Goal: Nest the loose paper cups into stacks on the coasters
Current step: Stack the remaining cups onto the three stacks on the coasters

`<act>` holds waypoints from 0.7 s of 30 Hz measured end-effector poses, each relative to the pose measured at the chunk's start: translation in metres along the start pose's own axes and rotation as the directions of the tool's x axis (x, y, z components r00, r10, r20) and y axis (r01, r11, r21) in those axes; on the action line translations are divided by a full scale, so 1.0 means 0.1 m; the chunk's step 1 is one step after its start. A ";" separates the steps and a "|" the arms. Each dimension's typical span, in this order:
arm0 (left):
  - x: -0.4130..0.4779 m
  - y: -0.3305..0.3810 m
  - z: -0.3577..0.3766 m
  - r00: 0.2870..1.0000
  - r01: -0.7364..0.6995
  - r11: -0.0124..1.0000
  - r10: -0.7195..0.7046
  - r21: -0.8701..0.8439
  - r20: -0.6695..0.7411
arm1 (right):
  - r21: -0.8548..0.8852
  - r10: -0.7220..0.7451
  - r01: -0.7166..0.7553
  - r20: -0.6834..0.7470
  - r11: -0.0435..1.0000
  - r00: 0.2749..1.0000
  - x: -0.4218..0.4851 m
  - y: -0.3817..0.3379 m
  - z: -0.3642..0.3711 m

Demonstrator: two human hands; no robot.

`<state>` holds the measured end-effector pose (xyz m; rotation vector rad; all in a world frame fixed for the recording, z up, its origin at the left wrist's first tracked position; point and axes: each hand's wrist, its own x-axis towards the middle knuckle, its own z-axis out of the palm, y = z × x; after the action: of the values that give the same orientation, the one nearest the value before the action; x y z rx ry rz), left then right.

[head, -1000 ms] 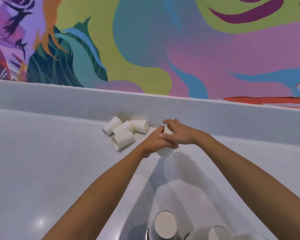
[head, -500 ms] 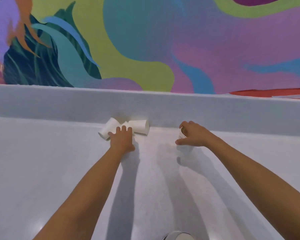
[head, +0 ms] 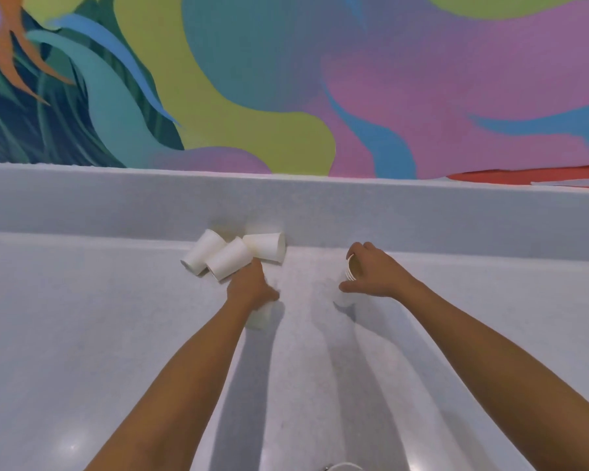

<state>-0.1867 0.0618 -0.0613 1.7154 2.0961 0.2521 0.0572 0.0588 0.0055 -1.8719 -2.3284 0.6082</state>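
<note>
1. Fingers of the left hand (head: 250, 286) are curled round one paper cup (head: 259, 317), which shows below the palm. Half a second ago this hand was on the pile.
2. Right hand (head: 376, 273) grips the nested stack (head: 351, 270) at its rims, fingers wrapped round it, right of the pile.
3. Three loose cups (head: 230, 259) lie on their sides against the far ledge (head: 422, 215), one fewer than a second ago.
4. Judgement: the picked cup goes into the stack next. No coasters are in view.
</note>
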 end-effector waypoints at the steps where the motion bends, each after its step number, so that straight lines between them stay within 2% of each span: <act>1: 0.00 0.06 -0.01 0.999 0.044 0.985 -0.042 -0.166 0.017 | 0.075 -0.013 0.015 -0.024 0.997 1.000 -0.02 -0.02 -0.03; 2: 0.01 0.12 -0.02 0.993 0.113 0.923 -0.100 -0.367 0.054 | 0.151 -0.026 0.033 -0.052 0.988 0.998 -0.03 -0.04 -0.06; 4: 0.02 0.27 -0.05 0.953 0.301 0.649 -0.220 -0.698 0.206 | 0.258 -0.040 0.066 -0.107 0.964 0.993 -0.07 -0.10 -0.15; 5: 0.01 0.34 -0.06 0.926 0.375 0.535 -0.249 -0.757 0.284 | 0.282 -0.041 0.076 -0.128 0.956 0.991 -0.09 -0.12 -0.20; 6: -0.01 0.41 -0.05 0.904 0.426 0.461 -0.261 -0.778 0.339 | 0.295 -0.040 0.082 -0.146 0.952 0.988 -0.11 -0.14 -0.25; 10: -0.10 0.58 0.03 0.854 0.506 0.245 -0.280 -0.827 0.439 | 0.311 -0.002 0.068 -0.209 0.948 0.978 -0.26 -0.11 -0.43; 14: -0.18 0.69 0.06 0.838 0.476 0.093 -0.348 -0.874 0.420 | 0.403 0.030 0.057 -0.205 0.913 0.978 -0.46 -0.08 -0.53; 18: -0.45 1.03 -0.04 0.841 0.473 -0.032 -0.280 -0.881 0.462 | 0.435 0.056 0.066 -0.262 0.898 0.963 -0.67 -0.04 -0.56; 21: -0.64 1.25 -0.12 0.832 0.506 -0.011 -0.259 -0.863 0.491 | 0.533 0.133 0.029 -0.264 0.846 0.955 -0.81 0.05 -0.60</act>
<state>-0.0706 0.0290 0.0114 0.2146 1.3999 1.0058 0.1003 -0.0032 0.0730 -1.6284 -1.6967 0.8182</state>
